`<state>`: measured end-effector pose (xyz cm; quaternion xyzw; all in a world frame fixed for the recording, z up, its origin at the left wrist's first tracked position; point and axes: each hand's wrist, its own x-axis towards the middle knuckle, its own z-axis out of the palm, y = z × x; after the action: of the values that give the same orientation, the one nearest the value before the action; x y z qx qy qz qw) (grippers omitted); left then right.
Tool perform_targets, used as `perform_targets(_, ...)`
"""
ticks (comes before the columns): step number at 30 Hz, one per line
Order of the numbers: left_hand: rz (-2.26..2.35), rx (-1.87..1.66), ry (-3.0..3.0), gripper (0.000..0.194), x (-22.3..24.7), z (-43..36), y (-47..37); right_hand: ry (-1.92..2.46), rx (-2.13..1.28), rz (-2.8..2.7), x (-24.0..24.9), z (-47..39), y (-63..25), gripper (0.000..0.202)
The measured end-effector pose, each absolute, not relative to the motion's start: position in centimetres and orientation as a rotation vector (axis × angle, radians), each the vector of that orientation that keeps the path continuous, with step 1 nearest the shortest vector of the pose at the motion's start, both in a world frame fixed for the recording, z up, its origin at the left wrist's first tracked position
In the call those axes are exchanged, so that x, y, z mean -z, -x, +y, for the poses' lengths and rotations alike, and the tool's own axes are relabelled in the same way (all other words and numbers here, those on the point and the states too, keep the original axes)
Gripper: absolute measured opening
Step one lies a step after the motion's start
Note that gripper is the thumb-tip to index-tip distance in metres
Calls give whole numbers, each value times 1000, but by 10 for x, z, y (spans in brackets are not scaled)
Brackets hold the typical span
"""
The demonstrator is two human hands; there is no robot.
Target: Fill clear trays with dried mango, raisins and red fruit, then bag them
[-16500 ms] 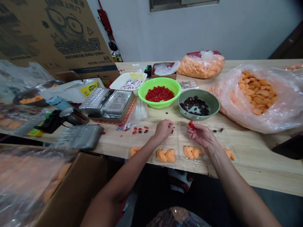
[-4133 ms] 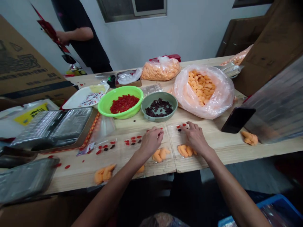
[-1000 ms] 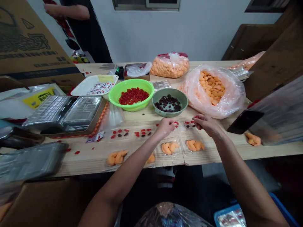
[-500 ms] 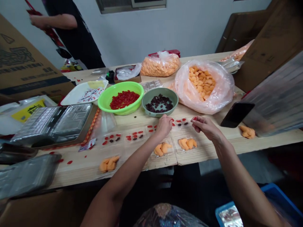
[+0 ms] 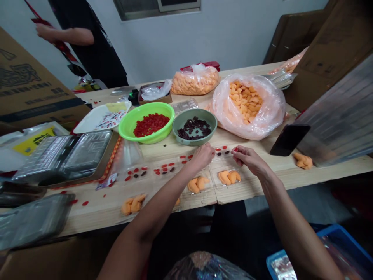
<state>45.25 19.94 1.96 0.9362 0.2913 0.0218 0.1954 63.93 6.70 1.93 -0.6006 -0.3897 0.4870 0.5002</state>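
My left hand (image 5: 203,156) is closed in a pinch at the left side of a clear tray holding red pieces (image 5: 220,149) and dark pieces (image 5: 223,153). What its fingertips hold, if anything, is hidden. At the tray's right side my right hand (image 5: 248,158) pinches a small red piece (image 5: 235,150) between thumb and forefinger. More clear trays with red and dark pieces (image 5: 164,168) run in a row to the left. Nearer me, folded orange pieces (image 5: 229,177) lie in clear trays along the table's front edge.
Behind my hands stand a bright green bowl (image 5: 124,126) of red pieces and a grey-green bowl (image 5: 214,126) of dark ones. An open bag (image 5: 269,112) of orange pieces and a phone (image 5: 288,139) are at right. Stacked clear trays (image 5: 87,149) are at left. A person (image 5: 96,46) stands behind.
The view has shifted slightly. My right hand has moved slightly left, closer to the tray, and my left hand has shifted a little right over it.
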Motion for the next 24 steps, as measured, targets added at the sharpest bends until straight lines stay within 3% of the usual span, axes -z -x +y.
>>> perform_targets(24, 1051, -4, -2609, 29, -24, 207, -458, 1475, -1153, -757, -18, 67, -646, 40)
